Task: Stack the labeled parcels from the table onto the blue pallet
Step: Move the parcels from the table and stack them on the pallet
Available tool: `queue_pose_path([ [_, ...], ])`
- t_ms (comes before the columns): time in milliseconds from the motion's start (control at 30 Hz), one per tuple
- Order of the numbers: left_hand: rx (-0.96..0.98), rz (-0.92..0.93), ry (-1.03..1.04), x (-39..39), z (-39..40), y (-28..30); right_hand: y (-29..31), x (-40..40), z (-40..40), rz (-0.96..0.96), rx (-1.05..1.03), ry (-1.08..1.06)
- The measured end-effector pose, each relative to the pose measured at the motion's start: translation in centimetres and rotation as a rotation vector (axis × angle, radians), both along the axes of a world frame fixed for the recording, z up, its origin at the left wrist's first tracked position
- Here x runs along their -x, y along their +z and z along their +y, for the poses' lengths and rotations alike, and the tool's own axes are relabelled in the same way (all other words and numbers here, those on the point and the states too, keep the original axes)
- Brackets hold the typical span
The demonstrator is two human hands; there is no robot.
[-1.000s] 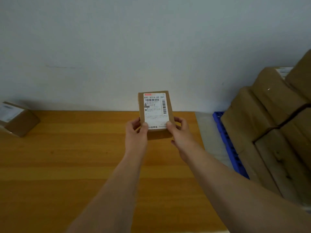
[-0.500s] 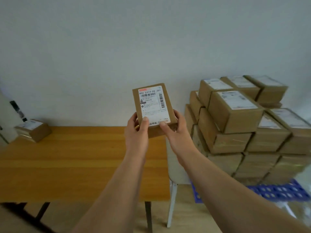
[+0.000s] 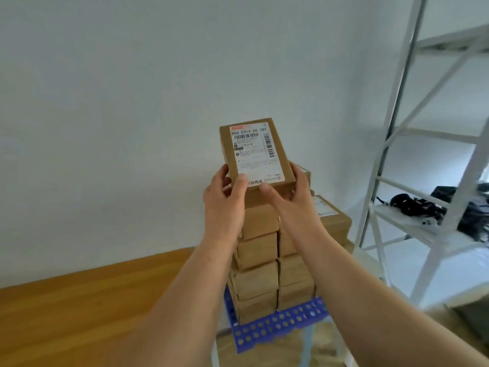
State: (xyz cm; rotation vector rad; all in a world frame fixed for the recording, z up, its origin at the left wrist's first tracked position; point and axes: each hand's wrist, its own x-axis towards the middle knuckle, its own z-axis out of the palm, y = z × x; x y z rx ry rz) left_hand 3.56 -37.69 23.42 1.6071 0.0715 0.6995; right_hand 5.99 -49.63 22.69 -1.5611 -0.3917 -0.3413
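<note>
A brown cardboard parcel (image 3: 255,152) with a white shipping label faces me, tilted up. My left hand (image 3: 226,197) grips its lower left corner, thumb on the label. My right hand (image 3: 293,197) grips its lower right corner. The parcel hangs in the air just above the top of a tall stack of brown parcels (image 3: 260,263). That stack stands on the blue perforated pallet (image 3: 277,325). My hands hide the stack's top boxes.
The wooden table (image 3: 79,300) lies at the lower left, its corner beside the pallet. A white metal shelf frame (image 3: 412,144) stands at the right, with black items (image 3: 412,206) on one shelf. A plain white wall is behind.
I have turned right from the table toward the pallet, carrying the parcel in both hands. The stack now sits straight under the parcel, and the shelf frame has come into view.
</note>
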Motion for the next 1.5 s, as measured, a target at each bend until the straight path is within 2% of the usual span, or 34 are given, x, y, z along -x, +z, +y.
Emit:
queue_pose_path([
  [267, -0.041, 0.036, -0.072, -4.2, -9.0, 0.9, 0.2, -4.5, -9.0, 0.071, -0.148, -0.008],
  [533, -0.041, 0.079, -0.005, -9.4, -18.8, 0.9, -0.1, -11.4, -18.3, 0.1, -0.132, 0.056],
  [633, -0.132, 0.128, 0.066, -10.4, -20.3, 1.2, -0.1, -13.8, -20.0, 0.162, -0.156, 0.116],
  [767, -0.315, 0.204, 0.208, -11.3, -19.0, 1.4, -1.1, -16.2, -20.0, 0.338, -0.261, 0.116],
  [933, -0.502, 0.315, 0.442, -12.3, -14.6, 0.9, -4.2, -17.8, -18.7, 0.553, -0.246, 0.081],
  [1233, -0.78, 0.647, 0.466, -13.5, -9.3, -4.6, -6.6, -18.5, -13.4, 0.62, -0.187, -0.002],
  [1500, -0.961, 0.54, 0.364, -13.7, -7.3, -6.8, -7.9, -19.1, -8.3, 0.647, -0.168, -0.145],
])
